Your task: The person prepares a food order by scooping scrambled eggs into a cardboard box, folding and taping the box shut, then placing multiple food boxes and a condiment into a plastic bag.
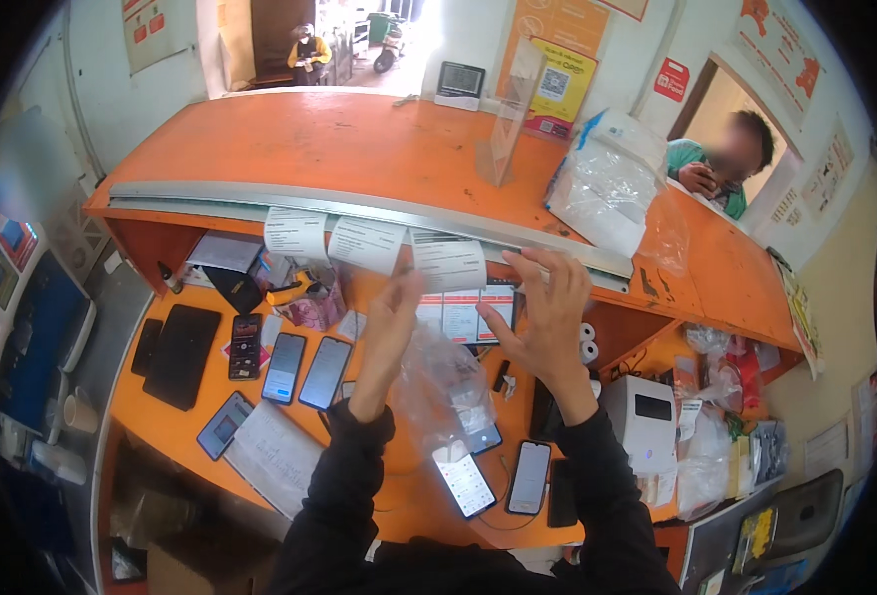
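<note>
Three printed paper slips hang side by side from a metal rail on the orange counter's edge: a left slip (295,232), a middle slip (366,244) and a right slip (449,260). My left hand (394,320) is raised, its blurred fingertips near the lower left corner of the right slip; whether they touch it is unclear. My right hand (546,312) is raised to the right of that slip, fingers spread and nothing in it. Behind and between my hands stands a lit tablet screen (460,316). Below lies a clear plastic bag (442,379), partly over a phone.
Several phones, including a lit white-screen phone (462,478), lie on the orange desk. At left are a black tablet (183,357) and a notebook (275,454). A white label printer (640,424) stands right. A plastic-wrapped parcel (605,186) rests on the counter; a person (736,160) is at the window.
</note>
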`<act>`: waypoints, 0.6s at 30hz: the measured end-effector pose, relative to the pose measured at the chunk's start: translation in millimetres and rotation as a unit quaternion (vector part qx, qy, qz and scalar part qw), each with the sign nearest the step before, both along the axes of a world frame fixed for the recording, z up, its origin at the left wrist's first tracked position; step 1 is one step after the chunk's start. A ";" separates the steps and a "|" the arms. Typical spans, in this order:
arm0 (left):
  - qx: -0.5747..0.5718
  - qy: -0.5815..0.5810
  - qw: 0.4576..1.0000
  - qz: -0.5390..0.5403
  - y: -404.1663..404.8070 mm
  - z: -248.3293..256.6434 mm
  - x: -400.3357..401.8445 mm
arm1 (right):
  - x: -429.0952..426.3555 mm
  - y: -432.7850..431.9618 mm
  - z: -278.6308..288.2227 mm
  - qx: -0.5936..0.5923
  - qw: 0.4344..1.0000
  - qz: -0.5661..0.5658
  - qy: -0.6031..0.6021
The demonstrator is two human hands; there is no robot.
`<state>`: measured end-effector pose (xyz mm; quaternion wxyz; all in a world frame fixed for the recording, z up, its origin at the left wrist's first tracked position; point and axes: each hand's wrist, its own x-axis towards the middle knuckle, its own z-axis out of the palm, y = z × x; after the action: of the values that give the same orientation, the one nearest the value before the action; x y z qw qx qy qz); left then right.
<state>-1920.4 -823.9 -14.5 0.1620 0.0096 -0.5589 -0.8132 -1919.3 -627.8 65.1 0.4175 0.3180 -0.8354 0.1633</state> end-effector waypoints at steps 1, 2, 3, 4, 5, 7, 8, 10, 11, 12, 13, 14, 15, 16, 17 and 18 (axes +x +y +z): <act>0.054 -0.020 0.998 0.028 -1.9 -4.7 1.7 | 1.7 -5.2 3.0 -0.004 1.000 -0.003 0.015; 0.101 -0.013 0.993 0.060 -5.0 -8.0 -0.6 | 1.0 -11.9 6.4 0.007 1.000 0.021 0.005; 0.145 0.000 0.985 0.094 -9.0 -10.7 -4.3 | -1.9 -20.1 10.7 0.019 0.999 0.046 -0.006; 0.181 0.037 0.974 0.131 -12.9 -5.8 -11.6 | -3.9 -28.4 13.4 0.031 0.997 0.069 -0.018; 0.216 0.074 0.959 0.167 -17.8 -1.5 -16.2 | -5.9 -39.4 14.9 0.042 0.995 0.085 -0.021; 0.210 0.090 0.966 0.124 -30.0 6.2 -10.3 | -9.6 -61.6 15.3 0.063 0.991 0.116 -0.026; 0.208 0.093 0.966 0.123 -26.3 13.0 -6.5 | -10.4 -67.4 12.9 0.075 0.993 0.089 -0.026; 0.204 0.091 0.968 0.117 -26.2 13.2 -0.1 | -11.6 -71.1 4.8 0.073 0.996 0.050 -0.029; 0.203 0.086 0.969 0.115 -27.3 10.2 1.9 | -11.2 -72.2 2.1 0.072 0.997 0.030 -0.030; 0.202 0.080 0.970 0.112 -27.2 7.5 2.8 | -11.0 -73.0 0.9 0.064 0.997 0.027 -0.032; 0.203 0.072 0.970 0.110 -26.3 6.8 4.9 | -9.5 -72.4 0.0 0.059 0.997 0.023 -0.036; 0.203 0.068 0.971 0.105 -27.3 3.7 3.1 | -8.4 -72.1 -0.6 0.054 0.998 0.018 -0.041; 0.205 0.066 0.971 0.105 -27.7 1.6 3.6 | -8.2 -72.5 -2.0 0.054 0.997 0.011 -0.044; 0.206 0.066 0.971 0.102 -27.3 1.7 2.9 | -9.4 -72.2 -3.1 0.054 0.997 0.002 -0.045; 0.208 0.065 0.971 0.099 -27.2 1.7 2.2 | -10.7 -71.6 -4.2 0.054 0.997 -0.007 -0.047; 0.191 0.064 0.975 0.094 -27.2 1.3 2.5 | -12.2 -70.1 -5.3 0.051 0.997 -0.003 -0.050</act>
<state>-1917.9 -851.1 -13.1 0.2684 0.0411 -0.3782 -0.8850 -1931.5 -697.9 59.7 0.3586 0.3276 -0.8636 0.1350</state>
